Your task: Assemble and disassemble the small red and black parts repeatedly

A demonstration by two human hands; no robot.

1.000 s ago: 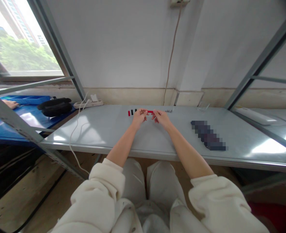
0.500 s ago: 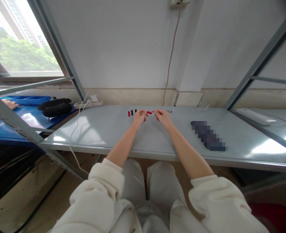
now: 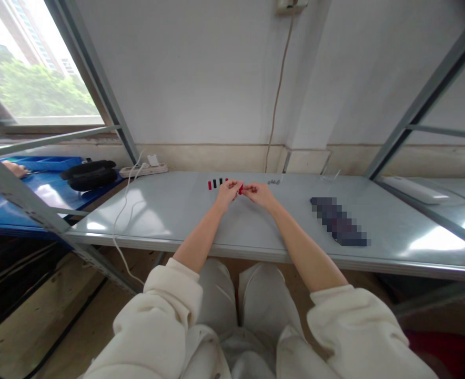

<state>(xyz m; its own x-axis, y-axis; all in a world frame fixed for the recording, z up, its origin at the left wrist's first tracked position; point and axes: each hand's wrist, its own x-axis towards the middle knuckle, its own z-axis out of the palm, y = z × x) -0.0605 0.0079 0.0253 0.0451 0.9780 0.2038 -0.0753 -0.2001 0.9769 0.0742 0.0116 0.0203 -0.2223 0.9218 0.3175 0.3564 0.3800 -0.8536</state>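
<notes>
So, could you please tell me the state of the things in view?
Red piece: held
Left hand: pinching the red piece
Right hand: fingertips at the red piece, grip unclear
Other red and black pieces: in a row
Small grey pieces: clustered
Power strip: adapter plugged in
White cable: draped over the table

I see, over the link, a pale wall (image 3: 201, 79) behind the table (image 3: 185, 216), beige at its base. A bright window (image 3: 39, 84) comes through left of the table, brownish floor (image 3: 94, 321) below the table, glare (image 3: 433, 237) on the table.
</notes>
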